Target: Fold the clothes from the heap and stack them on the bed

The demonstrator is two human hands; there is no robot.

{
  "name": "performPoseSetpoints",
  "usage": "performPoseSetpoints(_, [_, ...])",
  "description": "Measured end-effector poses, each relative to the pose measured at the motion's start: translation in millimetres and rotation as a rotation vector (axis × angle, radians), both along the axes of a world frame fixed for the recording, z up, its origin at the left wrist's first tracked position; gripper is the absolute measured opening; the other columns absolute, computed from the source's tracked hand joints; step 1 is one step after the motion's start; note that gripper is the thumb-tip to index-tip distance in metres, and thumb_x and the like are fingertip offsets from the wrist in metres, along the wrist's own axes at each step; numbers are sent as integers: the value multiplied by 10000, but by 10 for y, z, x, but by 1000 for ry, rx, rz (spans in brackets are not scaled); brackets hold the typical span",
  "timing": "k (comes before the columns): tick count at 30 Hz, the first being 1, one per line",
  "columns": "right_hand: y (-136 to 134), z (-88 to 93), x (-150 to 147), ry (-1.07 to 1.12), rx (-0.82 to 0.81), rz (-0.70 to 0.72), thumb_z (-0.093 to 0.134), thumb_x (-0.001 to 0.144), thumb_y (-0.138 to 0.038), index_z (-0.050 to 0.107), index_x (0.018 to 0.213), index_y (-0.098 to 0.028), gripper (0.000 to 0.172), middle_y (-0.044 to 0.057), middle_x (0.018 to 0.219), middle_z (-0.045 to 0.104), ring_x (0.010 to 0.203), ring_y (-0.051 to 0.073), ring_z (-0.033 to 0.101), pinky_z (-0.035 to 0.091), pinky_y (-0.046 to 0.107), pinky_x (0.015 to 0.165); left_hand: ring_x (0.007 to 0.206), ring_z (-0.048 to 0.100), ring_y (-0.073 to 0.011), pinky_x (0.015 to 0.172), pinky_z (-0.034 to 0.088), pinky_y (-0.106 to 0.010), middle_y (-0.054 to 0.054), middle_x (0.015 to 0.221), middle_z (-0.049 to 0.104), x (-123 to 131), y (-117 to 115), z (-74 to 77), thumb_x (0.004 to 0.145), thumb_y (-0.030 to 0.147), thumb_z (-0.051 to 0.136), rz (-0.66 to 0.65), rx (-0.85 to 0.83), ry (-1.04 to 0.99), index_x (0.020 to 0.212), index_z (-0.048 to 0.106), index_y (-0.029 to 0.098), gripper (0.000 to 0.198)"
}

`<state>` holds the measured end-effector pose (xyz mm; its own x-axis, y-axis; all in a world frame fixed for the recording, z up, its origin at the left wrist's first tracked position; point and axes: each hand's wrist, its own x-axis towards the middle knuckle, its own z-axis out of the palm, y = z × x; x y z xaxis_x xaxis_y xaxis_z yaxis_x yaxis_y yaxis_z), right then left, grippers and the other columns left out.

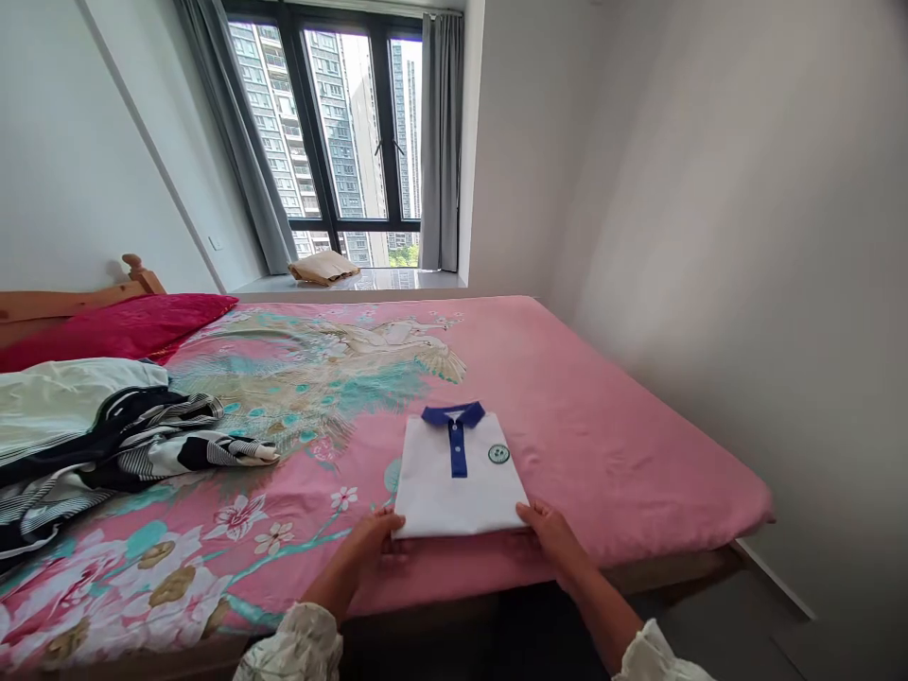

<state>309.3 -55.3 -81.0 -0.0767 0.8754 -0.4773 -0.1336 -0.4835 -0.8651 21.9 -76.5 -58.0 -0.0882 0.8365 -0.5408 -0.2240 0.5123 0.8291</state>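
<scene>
A neatly folded white polo shirt (426,482) lies face up near the front edge of the bed. Its collar and button placket are dark blue, and a round green badge (498,454) sits on the chest. My left hand (375,534) grips the shirt's near left corner between thumb and fingers. At the near right corner, my right hand (548,530) holds the fabric in the same way. The fingers under the shirt are partly hidden.
The bed has a pink sheet (602,445) with a bird and flower print. Rumpled black-and-white striped clothes (163,440) and a pale green cloth (71,392) lie at left, before a red pillow (134,326). A tan folded item (324,268) rests on the windowsill.
</scene>
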Motion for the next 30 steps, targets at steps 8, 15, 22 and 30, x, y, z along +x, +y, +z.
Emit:
performPoseSetpoints(8, [-178, -461, 37, -98, -106, 61, 540, 828, -451, 473, 820, -181, 279, 4, 640, 608, 461, 106, 582, 467, 202, 409, 397, 526, -111, 380, 415, -220, 87, 578, 517, 20, -242, -523, 660, 283, 650, 1, -18, 114, 1040, 434, 238, 440])
performPoseSetpoints(15, [-102, -620, 387, -583, 77, 217, 505, 791, -487, 468, 749, -205, 288, -48, 520, 524, 337, 101, 440, 308, 212, 320, 475, 579, -160, 408, 435, -269, 8, 673, 623, -204, -371, -626, 755, 489, 506, -213, 126, 669, 1038, 555, 194, 412])
performPoseSetpoints(22, [737, -125, 155, -652, 614, 103, 484, 825, -470, 576, 793, -214, 274, 30, 819, 637, 754, 192, 583, 466, 312, 707, 924, 609, -202, 838, 467, -313, -60, 957, 672, -327, 706, -102, 830, 404, 415, -131, 444, 1006, 919, 654, 202, 325])
performPoseSetpoints(30, [1542, 59, -455, -805, 942, 237, 477, 843, -259, 620, 884, -201, 159, 68, 967, 643, 997, 226, 534, 393, 374, 932, 1077, 547, -218, 970, 372, -324, -113, 1105, 633, -225, 1811, -280, 766, 206, 497, -269, 371, 1131, 1019, 689, 181, 318])
